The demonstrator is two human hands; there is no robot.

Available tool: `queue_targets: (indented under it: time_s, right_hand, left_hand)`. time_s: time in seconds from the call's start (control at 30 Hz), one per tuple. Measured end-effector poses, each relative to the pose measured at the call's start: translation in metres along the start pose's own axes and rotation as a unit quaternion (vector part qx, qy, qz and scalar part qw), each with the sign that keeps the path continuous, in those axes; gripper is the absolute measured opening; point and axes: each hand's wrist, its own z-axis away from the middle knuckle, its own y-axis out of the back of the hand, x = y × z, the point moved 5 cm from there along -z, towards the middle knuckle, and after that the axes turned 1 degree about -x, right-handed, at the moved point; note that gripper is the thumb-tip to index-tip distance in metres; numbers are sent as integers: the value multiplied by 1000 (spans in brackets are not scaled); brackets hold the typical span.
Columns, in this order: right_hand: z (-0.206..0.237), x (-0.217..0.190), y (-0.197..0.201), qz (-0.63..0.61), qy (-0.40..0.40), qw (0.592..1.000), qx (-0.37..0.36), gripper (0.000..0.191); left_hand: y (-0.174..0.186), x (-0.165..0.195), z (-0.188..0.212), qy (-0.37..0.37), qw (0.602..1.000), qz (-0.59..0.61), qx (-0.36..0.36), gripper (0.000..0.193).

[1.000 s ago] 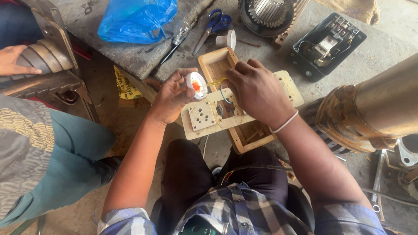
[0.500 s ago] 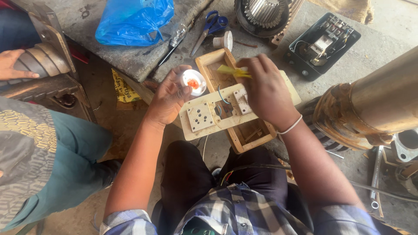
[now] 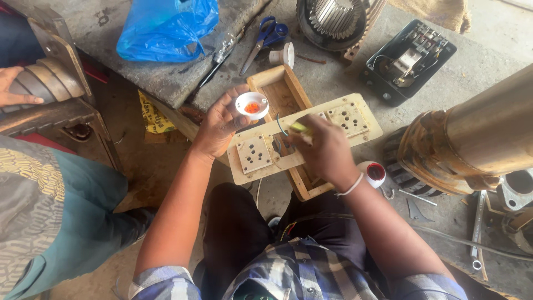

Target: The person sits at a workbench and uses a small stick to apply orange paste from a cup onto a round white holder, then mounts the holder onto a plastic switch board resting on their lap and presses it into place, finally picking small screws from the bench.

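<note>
the left hand [image 3: 219, 125] had its fingers closed around a small white round lamp holder [image 3: 251, 105] with an orange centre, held just above the cream switch plate [image 3: 302, 136] lying across a wooden box [image 3: 277, 89], while the right hand [image 3: 325, 150] pinched a yellow-handled tool [image 3: 298, 127] against that plate.

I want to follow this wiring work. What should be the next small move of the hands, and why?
Probably press the right hand tool further into the socket plate opening, since its tip sits there, while the left hand holds the small white cap aside.
</note>
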Motion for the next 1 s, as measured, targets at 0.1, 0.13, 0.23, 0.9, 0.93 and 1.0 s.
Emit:
queue_targets:
  time_s: [0.1,0.13,0.23,0.9,0.93,1.0]
  right_hand:
    - [-5,-14,-3,62,79,995,-8,21]
    - [-7,-15,-4,71,88,994,-10,23]
    - [-12,-14,-9,99,98,990,-23,26]
    - [-5,-20,-16,159,156,975,-14,45]
    - [-5,-21,-16,159,156,975,-15,45]
    - [-6,-22,-15,160,154,975,-18,45]
  left_hand:
    - [-6,4,-1,-30,999,-24,-29,76]
    - [-5,4,-1,-27,999,-23,-26,76]
    - [-4,5,-2,-21,999,-24,-19,76]
    - [-17,14,-9,-53,914,-394,-76,75]
    - [-17,15,-9,-52,906,-412,-74,75]
    - [-17,16,-9,-49,889,-449,-69,76]
